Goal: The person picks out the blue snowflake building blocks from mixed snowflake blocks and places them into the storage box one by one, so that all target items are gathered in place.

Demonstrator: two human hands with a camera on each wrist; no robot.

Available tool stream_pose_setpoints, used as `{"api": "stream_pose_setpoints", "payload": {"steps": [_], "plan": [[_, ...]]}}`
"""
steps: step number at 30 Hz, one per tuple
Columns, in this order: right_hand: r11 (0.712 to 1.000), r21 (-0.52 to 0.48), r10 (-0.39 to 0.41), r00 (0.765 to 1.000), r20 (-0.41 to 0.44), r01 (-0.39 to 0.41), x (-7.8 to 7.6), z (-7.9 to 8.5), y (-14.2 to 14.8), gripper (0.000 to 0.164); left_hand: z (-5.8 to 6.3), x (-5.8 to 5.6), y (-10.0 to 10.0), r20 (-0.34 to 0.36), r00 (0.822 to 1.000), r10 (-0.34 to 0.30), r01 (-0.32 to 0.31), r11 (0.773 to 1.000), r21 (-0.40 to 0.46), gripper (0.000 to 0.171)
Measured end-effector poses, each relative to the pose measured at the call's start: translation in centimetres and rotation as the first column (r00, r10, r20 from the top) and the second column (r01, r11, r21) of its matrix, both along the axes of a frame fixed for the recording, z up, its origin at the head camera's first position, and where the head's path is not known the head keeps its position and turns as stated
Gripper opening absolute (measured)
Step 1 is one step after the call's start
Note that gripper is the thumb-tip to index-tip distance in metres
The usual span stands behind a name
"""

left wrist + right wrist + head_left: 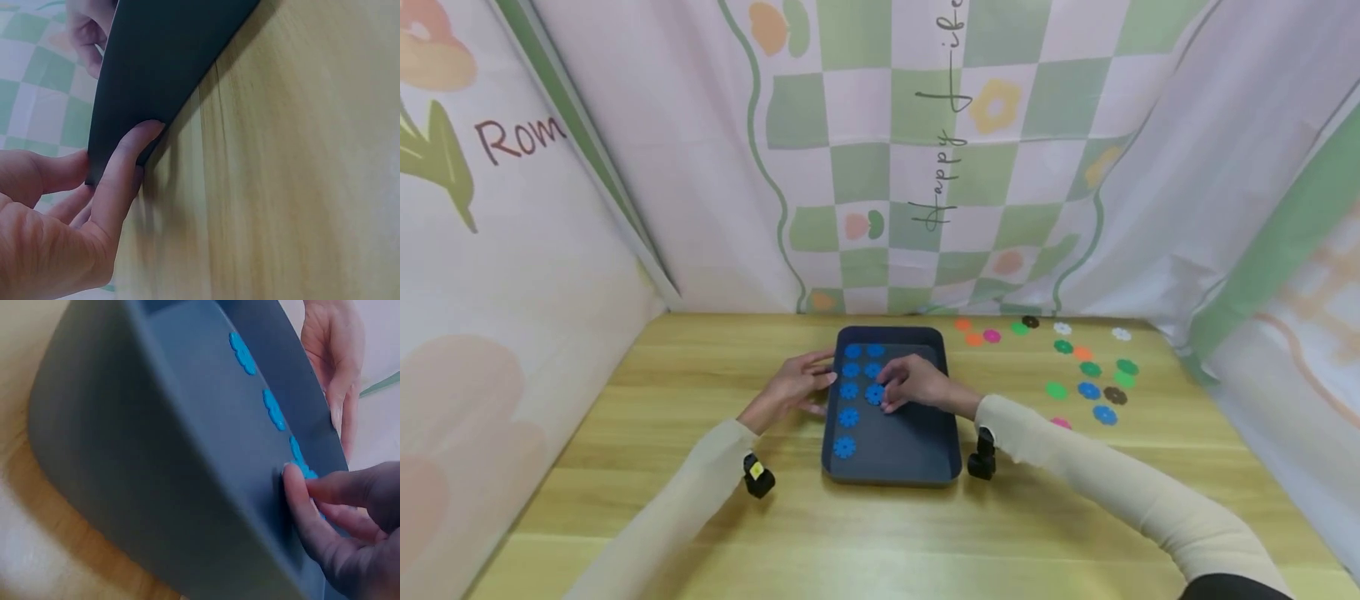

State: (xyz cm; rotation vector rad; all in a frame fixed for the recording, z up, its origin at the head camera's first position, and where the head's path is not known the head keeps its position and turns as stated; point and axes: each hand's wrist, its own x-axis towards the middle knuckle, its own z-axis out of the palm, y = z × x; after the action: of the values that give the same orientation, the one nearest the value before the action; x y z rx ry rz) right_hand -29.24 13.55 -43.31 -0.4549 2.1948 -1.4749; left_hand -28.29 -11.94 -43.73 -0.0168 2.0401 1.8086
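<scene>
A dark grey baking tray point(917, 450) lies on the table, with blue flower-shaped pieces set in two columns on its left part. The left hand point(790, 385) rests against the tray's left side, its spread fingers touching the outer wall and the thumb at the rim. In the left wrist view, an extended finger point(122, 169) lies along that wall. Inside the tray the right hand point(913, 383) pinches a blue flower-shaped piece point(874, 394) at the lower end of the second column. The right fingertips partly hide this blue piece point(304, 469) in the right wrist view.
Loose flower-shaped pieces lie scattered right of the tray, among them a light green piece point(1056, 390), a blue piece point(1105, 415), a brown piece point(1115, 395) and a white piece point(1121, 334). A patterned curtain point(925, 167) hangs behind the wooden table point(880, 533).
</scene>
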Motion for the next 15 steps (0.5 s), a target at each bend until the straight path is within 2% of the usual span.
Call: {"api": "stream_pose_setpoints", "payload": {"steps": [4, 7, 15], "plan": [[0.996, 0.023, -0.082, 0.997, -0.005, 0.082, 0.0, 0.0, -0.2, 0.022, 0.1, 0.0, 0.0, -0.004, 1.000, 0.006, -0.006, 1.000, -0.008, 0.058], [0.994, 0.027, -0.107, 0.994, -0.007, 0.108, 0.0, 0.1, -0.2, 0.023, 0.2, 0.0, -0.1, -0.010, 1.000, 0.003, -0.003, 1.000, -0.011, 0.058], [0.997, 0.071, -0.036, 0.998, -0.048, 0.039, 0.3, 1.0, 0.2, 0.031, -0.1, -0.1, -0.2, -0.011, 1.000, -0.006, 0.006, 1.000, -0.026, 0.057]]}}
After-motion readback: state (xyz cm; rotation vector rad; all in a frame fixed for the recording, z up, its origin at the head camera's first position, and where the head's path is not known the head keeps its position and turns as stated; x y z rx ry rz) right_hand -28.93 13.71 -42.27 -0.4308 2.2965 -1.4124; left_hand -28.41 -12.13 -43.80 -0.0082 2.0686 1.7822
